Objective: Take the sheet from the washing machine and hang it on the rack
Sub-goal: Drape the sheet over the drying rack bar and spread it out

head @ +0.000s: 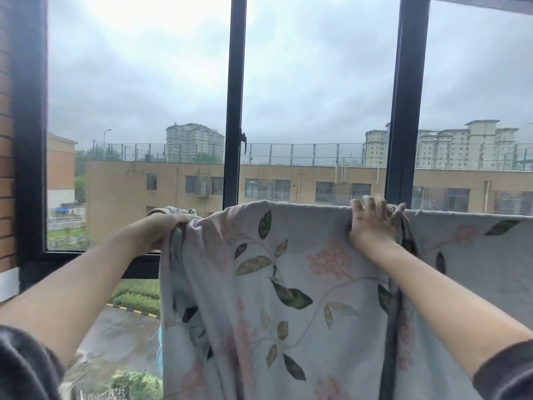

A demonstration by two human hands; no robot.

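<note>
dark-framed window (235, 111) behind — both hands (372, 223) grip the floral sheet (288, 284).

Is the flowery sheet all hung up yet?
Nearly. Done: the sheet is draped up high in front of the window, and its right part lies flat. In hand: the left hand grips the bunched end and the right hand grips the top edge. Left: spreading that crumpled left end, then letting go. The rack itself is hidden under the cloth.
</note>
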